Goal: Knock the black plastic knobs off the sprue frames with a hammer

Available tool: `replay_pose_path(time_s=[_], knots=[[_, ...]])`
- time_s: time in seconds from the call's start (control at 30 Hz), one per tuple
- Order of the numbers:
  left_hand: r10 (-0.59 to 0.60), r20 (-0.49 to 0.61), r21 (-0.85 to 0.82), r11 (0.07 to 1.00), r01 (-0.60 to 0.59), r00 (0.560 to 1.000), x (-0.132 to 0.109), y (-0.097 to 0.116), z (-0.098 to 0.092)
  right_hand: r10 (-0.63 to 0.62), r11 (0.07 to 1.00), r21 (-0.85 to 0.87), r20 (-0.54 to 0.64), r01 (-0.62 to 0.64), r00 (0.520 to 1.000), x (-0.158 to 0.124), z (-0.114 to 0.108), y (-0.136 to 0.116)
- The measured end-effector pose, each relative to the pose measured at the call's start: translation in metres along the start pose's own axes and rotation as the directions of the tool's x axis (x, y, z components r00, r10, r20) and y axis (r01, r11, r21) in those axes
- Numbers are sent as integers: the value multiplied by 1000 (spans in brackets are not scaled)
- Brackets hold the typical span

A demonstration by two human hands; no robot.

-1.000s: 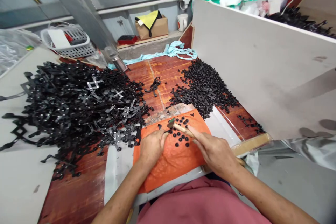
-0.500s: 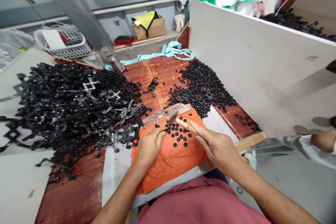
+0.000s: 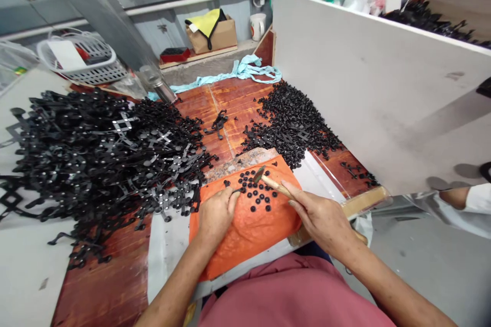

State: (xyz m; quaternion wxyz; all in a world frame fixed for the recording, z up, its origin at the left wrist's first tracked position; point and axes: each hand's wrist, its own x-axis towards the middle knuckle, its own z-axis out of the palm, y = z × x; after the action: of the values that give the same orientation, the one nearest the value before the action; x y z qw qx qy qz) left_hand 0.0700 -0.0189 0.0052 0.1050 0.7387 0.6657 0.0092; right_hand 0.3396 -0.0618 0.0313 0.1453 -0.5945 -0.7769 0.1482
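My right hand (image 3: 320, 218) is closed around the wooden handle of a small hammer (image 3: 268, 181), whose metal head hovers over several small black round parts (image 3: 255, 191) on an orange pad (image 3: 249, 230). Resting on the pad's left side, my left hand (image 3: 217, 214) pinches a thin black piece (image 3: 238, 191) at its fingertips beside those parts.
A big heap of black metal cross-linked pieces (image 3: 99, 148) fills the left of the red-brown table (image 3: 107, 286). A smaller heap of black parts (image 3: 295, 122) lies at the right by a white board (image 3: 376, 92). Another person's arm (image 3: 460, 196) shows at the far right. A white basket (image 3: 80, 61) stands at the back left.
The hammer head rose slightly and came back down over the parts. Another person's arm has come into view at the right. My left hand stays on the pad.
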Motion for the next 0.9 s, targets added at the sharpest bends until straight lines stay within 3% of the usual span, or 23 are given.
replay_pose_path(time_s=[0.37, 0.53, 0.7, 0.83, 0.9], knots=[[36, -37, 49, 998, -34, 999, 1, 0, 7, 5, 1000, -25, 55, -4, 998, 2, 0, -6], [38, -33, 35, 999, -37, 999, 1, 0, 4, -72, 997, -1, 12, 72, 997, 7, -3, -13], [20, -17, 32, 999, -19, 1000, 1, 1, 2, -143, 977, -149, 66, 151, 988, 12, 4, -20], [22, -22, 27, 999, -22, 1000, 0, 1, 3, -166, 979, -121, -29, 161, 986, 12, 6, -20], [20, -23, 26, 999, -19, 1000, 0, 1, 4, -166, 976, -144, -8, 163, 986, 12, 6, -21]])
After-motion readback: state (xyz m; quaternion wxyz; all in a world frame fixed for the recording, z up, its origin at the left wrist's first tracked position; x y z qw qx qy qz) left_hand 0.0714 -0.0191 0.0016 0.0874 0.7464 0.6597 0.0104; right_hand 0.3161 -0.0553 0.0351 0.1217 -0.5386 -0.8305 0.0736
